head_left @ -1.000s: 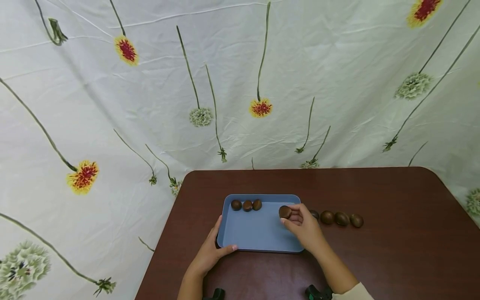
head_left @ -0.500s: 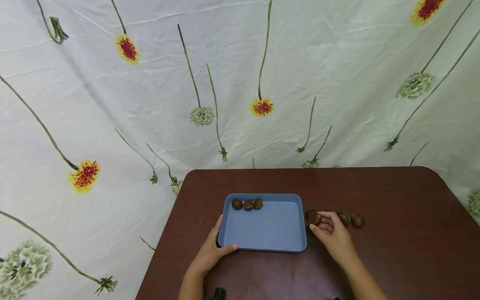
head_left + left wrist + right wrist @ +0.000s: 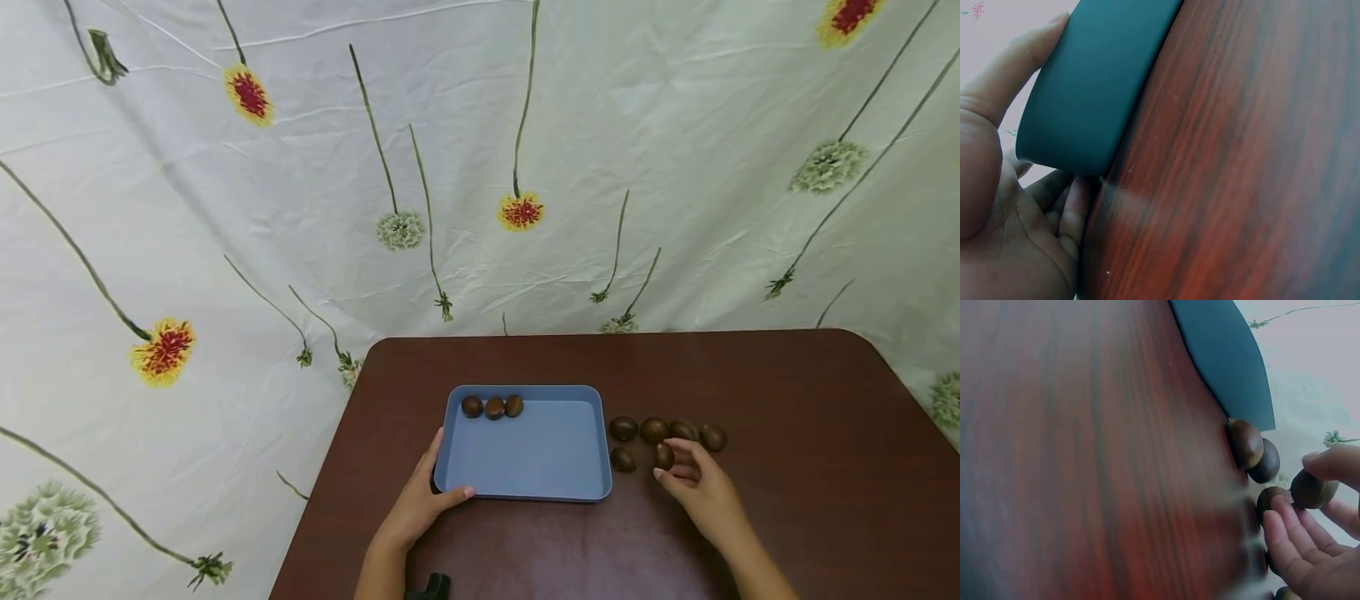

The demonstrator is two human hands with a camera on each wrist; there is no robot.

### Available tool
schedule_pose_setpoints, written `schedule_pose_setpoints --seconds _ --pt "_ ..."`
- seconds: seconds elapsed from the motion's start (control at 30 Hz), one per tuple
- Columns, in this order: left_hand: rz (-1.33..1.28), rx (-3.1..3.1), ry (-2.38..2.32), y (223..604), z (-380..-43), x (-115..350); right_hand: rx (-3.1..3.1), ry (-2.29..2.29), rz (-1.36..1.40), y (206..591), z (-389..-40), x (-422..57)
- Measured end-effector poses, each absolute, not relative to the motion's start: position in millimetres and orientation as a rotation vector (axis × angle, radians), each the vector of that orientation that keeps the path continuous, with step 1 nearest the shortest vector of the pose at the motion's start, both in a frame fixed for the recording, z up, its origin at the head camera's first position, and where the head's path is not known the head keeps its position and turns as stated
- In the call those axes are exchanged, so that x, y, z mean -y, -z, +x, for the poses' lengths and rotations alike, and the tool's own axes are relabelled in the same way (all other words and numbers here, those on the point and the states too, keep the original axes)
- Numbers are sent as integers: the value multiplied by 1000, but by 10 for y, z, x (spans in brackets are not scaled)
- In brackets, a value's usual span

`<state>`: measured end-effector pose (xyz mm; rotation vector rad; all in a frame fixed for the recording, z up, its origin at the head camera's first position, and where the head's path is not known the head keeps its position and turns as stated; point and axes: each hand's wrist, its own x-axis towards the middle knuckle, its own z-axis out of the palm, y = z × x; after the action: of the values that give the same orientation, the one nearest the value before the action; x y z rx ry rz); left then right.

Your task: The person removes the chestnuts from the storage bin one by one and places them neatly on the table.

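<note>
Right hand [image 3: 705, 493] pinches a nut [image 3: 663, 456] right of the tray [image 3: 525, 467]; left hand [image 3: 416, 508] grips its near left corner. Three nuts [image 3: 494, 408] lie in its far left part, five others [image 3: 654, 431] on the worktop [image 3: 810, 500] to its right.

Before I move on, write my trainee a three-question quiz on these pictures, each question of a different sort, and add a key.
1. How many brown pieces lie inside the blue tray?
2. True or false: the left grip holds the blue tray at its near-left corner.
3. The pinched piece in the right grip is: A) over the blue tray; B) to the left of the blue tray; C) to the right of the blue tray.

Key: 1. Three, side by side near the far-left corner. 2. True. 3. C.
</note>
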<state>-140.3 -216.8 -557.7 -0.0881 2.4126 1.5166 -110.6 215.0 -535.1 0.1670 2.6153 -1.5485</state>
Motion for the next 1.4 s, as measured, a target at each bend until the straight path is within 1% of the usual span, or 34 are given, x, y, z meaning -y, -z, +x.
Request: schedule_pose_setpoints --seconds 0.17,0.67,1.4 --pt "-94 -2421 -1507 5566 -1400 2177 -2692 1417 115 5370 -1121 -2197" --pt "-98 -2411 -1522 5533 -1402 2157 -2796 1159 119 5435 -1175 -2144" --pt "-100 -2415 -1529 5532 -1398 2154 -2776 1157 110 5468 -1183 -2149"
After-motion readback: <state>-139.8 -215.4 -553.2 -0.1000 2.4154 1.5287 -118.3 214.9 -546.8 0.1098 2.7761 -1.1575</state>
